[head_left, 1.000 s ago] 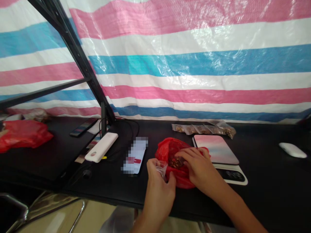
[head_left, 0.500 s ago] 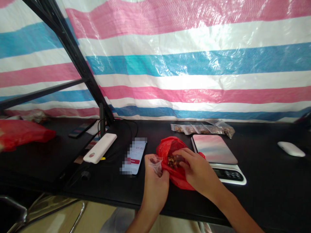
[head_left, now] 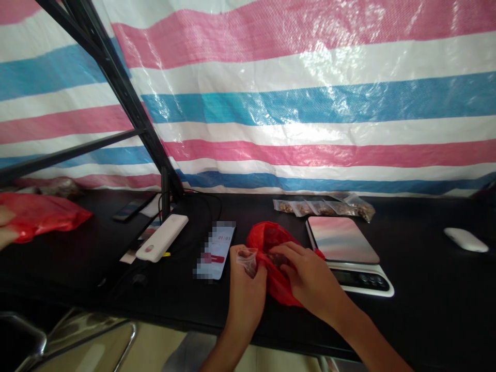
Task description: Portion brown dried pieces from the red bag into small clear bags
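My left hand [head_left: 246, 292] is closed around a small clear zip bag [head_left: 248, 258], whose mouth stands open above the fist. Its thumb lies against the near left edge of a red plastic bag [head_left: 264, 233]. Into this red bag's opening reaches my right hand [head_left: 312, 271], fingers curled and pinched together over small brown pieces [head_left: 276, 258]. Those fingers and folds of the bag hide most of the contents, so what they grip does not show clearly. Right behind the right hand is a white kitchen scale [head_left: 344, 240] with a shiny plate, bare on top.
Several filled clear sachets [head_left: 321, 207] lie in a row behind the scale. A phone [head_left: 217, 251] and a white power bank [head_left: 163, 237] are on the left, a white mouse [head_left: 466, 239] far right. Another person's hand [head_left: 5, 227] touches a red bag [head_left: 50, 212].
My right fingers have sunk deeper into the red bag, and its rim has folded inward, covering more of the brown pieces. The left hand still holds the zip bag.
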The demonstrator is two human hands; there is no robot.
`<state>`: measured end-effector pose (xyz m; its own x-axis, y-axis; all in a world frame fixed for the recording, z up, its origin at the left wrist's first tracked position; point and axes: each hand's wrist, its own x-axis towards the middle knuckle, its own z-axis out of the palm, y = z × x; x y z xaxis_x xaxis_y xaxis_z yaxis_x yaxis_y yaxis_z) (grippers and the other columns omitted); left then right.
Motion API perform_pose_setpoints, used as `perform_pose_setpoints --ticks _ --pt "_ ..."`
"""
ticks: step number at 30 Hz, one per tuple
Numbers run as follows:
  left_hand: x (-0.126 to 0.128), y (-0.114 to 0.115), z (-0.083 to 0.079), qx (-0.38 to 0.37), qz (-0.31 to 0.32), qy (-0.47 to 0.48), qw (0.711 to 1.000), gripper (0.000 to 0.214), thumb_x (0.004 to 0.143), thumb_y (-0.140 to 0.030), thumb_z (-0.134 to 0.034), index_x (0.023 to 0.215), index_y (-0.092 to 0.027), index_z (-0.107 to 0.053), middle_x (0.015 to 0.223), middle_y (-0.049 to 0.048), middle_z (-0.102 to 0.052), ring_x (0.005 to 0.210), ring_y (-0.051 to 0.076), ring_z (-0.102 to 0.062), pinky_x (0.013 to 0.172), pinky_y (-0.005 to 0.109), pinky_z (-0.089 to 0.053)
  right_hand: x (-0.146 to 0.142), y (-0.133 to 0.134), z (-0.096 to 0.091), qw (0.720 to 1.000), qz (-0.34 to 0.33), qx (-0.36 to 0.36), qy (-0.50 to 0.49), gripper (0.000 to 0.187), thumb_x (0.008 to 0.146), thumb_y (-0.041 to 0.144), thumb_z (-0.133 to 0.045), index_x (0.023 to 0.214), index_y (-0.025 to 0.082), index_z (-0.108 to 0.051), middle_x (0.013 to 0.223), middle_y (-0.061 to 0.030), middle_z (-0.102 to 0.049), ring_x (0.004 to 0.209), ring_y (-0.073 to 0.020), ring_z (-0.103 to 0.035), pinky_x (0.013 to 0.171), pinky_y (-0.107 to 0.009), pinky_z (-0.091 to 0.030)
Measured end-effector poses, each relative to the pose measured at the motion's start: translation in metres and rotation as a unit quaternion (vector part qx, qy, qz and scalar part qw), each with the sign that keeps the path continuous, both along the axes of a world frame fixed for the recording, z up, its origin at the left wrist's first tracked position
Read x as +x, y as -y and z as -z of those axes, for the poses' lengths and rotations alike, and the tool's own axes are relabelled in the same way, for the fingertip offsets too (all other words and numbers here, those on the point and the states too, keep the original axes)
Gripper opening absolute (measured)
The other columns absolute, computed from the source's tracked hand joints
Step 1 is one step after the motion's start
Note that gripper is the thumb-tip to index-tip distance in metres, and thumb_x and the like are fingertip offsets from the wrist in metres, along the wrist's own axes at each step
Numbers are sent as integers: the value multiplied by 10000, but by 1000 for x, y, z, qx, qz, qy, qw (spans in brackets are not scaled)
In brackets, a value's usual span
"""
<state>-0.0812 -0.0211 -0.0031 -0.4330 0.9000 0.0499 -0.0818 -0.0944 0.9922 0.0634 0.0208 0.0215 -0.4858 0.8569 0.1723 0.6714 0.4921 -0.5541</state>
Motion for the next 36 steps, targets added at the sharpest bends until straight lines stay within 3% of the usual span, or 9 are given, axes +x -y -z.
perform_pose_setpoints --ticks 6,14,19,30,36 --pt "-4 -2 3 -12 -22 -10 1000 283 842 -185 -645 1038 -234 -448 879 -30 -566 767 129 -594 739 257 -521 -1 1 3 1000 12 -6 -20 421 887 37 -523 1195 273 -685 1208 -44 -718 1068 -227 -683 907 -374 -500" --pt "1 0 -6 5 -1 -7 1000 213 827 -158 -636 964 -224 -487 843 -42 -560 719 112 -583 699 218 -495 -1 1 1 999 11 5 -40 437 866 15 -502 1171 265 -690 1221 -53 -713 1093 -233 -681 909 -374 -513" --pt "-2 -2 -8 18 -8 -6 1000 211 840 -200 -659 974 -221 -497 852 -39 -564 720 116 -584 707 230 -500 0 -2 4 994 41 -16 -100 417 856 40 -513 1170 248 -692 1194 -66 -727 1085 -234 -690 961 -409 -526" --pt "-17 -6 -6 -8 22 -105 994 118 873 -299 -646 944 -204 -645 843 8 -673 762 163 -633 734 264 -496 5 -7 1 963 64 -60 -257 315 891 255 -571 1180 250 -698 1144 -64 -747 1038 -228 -700 995 -411 -538" --pt "-19 -3 -1 5 35 -261 965 118 913 -232 -624 1000 -248 -701 1012 40 -750 931 230 -692 841 336 -494 -1 3 -7 965 -11 -50 -256 298 961 262 -558 1231 278 -681 1190 -67 -714 1118 -226 -663 1027 -403 -520"
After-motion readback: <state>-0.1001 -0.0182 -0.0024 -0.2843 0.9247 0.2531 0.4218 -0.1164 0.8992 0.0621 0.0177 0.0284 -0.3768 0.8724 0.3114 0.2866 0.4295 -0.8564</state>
